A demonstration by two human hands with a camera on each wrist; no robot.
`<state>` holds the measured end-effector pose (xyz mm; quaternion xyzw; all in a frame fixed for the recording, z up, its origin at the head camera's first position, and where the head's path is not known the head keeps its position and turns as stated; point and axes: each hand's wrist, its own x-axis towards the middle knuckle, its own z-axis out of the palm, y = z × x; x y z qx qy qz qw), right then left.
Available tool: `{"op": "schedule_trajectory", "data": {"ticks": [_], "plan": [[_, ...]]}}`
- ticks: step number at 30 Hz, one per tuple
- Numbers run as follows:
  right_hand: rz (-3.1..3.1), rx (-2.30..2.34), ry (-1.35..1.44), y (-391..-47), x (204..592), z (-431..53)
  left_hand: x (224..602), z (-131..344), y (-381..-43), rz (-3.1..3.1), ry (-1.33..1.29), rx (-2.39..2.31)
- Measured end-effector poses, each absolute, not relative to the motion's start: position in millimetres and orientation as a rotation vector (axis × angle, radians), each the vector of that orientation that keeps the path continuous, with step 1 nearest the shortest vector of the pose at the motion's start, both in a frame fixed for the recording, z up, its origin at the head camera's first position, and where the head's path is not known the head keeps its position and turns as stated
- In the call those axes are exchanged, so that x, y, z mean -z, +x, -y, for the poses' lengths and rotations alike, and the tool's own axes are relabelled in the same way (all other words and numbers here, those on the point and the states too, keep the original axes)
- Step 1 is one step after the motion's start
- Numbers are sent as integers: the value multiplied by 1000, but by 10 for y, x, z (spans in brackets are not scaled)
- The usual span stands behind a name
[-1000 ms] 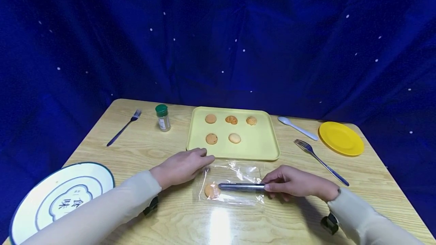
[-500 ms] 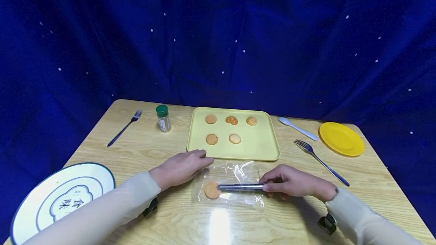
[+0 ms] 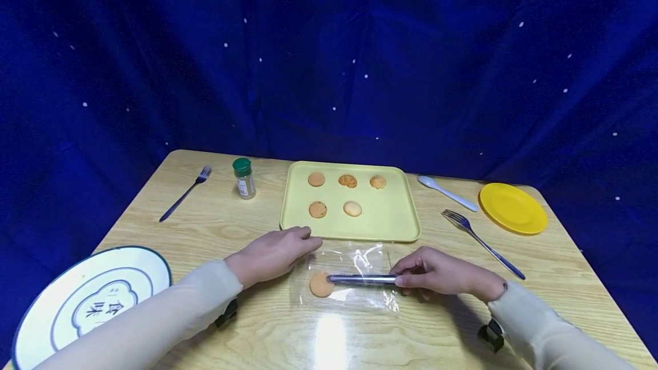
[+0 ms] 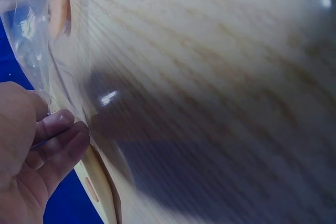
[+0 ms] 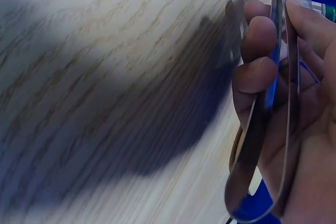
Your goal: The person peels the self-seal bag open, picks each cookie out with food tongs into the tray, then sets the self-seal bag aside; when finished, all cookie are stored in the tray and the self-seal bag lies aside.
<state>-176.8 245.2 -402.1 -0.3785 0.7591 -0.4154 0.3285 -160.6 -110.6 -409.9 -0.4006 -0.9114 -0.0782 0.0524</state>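
A transparent plastic bag [image 3: 354,257] lies flat on the table. My left hand [image 3: 277,253] pinches its upper left edge, and in the left wrist view the fingers [image 4: 63,137] meet at the film. Inside the bag, as far as the clear film shows, is a round flat cookie [image 3: 320,286]. My right hand [image 3: 437,270] holds metal tongs [image 3: 362,280] level, thumb on one arm and fingers curled round the other. The tongs' tips reach over the cookie's right edge; whether they grip it I cannot tell. In the right wrist view the tongs' bent end [image 5: 244,203] points back along the palm.
Behind the bag stands a yellow tray [image 3: 393,221] with several cookies. Left are a green-capped shaker [image 3: 244,179], a fork [image 3: 186,193] and a large white plate [image 3: 41,307]. Right are a white spoon [image 3: 447,193], another fork [image 3: 483,244] and a yellow plate [image 3: 514,208].
My right hand and the tongs have shifted slightly left. Glare on the film over the cookie has lessened, so the cookie shows more plainly. My left hand has stayed nearly still.
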Motion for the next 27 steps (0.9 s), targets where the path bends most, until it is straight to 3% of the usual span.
{"op": "schedule_trajectory", "data": {"ticks": [8, 27], "plan": [[-2022, 1104, -971, -1768, 3960, -2590, 4097, 1117, -1601, 2757, -1224, 273], [-2505, 1054, -865, -1734, 3585, -3615, 4108, 1101, -1602, 2777, -1226, 249]]}}
